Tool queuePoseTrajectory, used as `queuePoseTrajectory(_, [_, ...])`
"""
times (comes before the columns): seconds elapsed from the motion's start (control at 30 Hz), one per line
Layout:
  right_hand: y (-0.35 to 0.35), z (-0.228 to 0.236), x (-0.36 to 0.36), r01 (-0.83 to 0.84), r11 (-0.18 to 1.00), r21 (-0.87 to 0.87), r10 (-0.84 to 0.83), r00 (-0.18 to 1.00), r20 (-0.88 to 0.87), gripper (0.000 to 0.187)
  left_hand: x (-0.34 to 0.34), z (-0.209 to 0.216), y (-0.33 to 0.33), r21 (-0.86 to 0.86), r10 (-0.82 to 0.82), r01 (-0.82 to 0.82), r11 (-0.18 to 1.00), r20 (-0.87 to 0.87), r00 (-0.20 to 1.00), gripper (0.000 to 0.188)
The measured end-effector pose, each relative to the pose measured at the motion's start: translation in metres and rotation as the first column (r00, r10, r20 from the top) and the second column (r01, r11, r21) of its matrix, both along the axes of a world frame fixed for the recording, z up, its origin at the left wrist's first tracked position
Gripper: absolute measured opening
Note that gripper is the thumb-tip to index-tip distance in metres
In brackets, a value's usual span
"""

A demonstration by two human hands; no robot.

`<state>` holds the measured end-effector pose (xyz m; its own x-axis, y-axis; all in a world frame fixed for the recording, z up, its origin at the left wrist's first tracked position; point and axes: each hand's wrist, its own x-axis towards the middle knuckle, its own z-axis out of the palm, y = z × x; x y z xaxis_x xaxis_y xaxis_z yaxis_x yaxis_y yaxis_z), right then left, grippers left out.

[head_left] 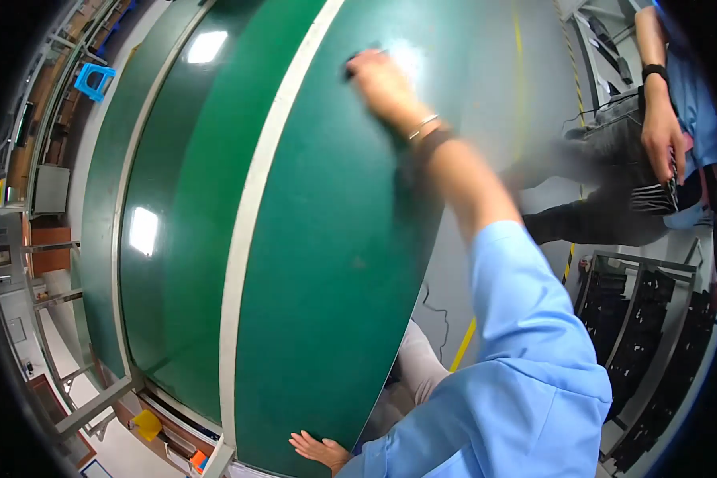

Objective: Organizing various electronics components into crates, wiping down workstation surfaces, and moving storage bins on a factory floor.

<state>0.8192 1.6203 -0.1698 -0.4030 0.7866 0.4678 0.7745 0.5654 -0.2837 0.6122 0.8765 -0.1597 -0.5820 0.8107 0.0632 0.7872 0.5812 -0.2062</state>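
My right arm stretches far across a long green work surface (319, 263). At its far end my right hand (381, 84) is closed and pressed down. A small dark thing (349, 67) shows at its fingertips; its kind cannot be made out. A bracelet and a dark band circle that wrist, and the arm is partly blurred. Close to me, at the near end of the surface, my left hand (320, 451) lies flat with its fingers spread and holds nothing.
A pale strip (251, 207) separates my surface from a green belt (191, 263) on the left. A blue stool (94, 81) stands beyond. On the right, a person (661, 135) in blue holds a striped item. Dark-loaded racks (633, 319) stand lower right. A cable (442, 315) lies on the floor.
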Motion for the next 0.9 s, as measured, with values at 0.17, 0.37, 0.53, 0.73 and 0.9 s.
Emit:
queuePoseTrajectory(0.17, [0.057, -0.078, 0.185, -0.036, 0.772, -0.635, -0.561, 0.431, -0.706, 0.05, -0.013, 0.005, 0.032, -0.256, 0.058, -0.004, 0.967, 0.204, 0.977, 0.049])
queuePoseTrajectory(0.37, [-0.1, -0.025, 0.063, 0.081, 0.944, 0.321, -0.123, 0.986, 0.113, 0.018, -0.032, 0.036, 0.042, -0.224, 0.123, -0.08, 0.971, 0.184, 0.975, 0.051])
queuePoseTrajectory(0.53, [-0.274, -0.025, -0.013, -0.043, 0.994, -0.099, 0.055, 0.991, 0.121, 0.032, -0.031, 0.016, 0.031, -0.033, 0.047, -0.043, 0.999, 0.141, 0.989, 0.051])
queuePoseTrajectory(0.73, [-0.482, -0.001, -0.087, -0.417, 0.878, -0.235, 0.441, 0.895, 0.06, 0.038, -0.036, 0.009, 0.015, 0.117, 0.009, -0.031, 0.993, 0.183, 0.983, 0.05])
queuePoseTrajectory(0.9, [-0.646, 0.023, -0.153, -0.816, 0.531, -0.229, 0.816, 0.565, -0.124, 0.03, -0.028, 0.032, -0.03, 0.48, -0.011, -0.186, 0.857, 0.377, 0.926, 0.049])
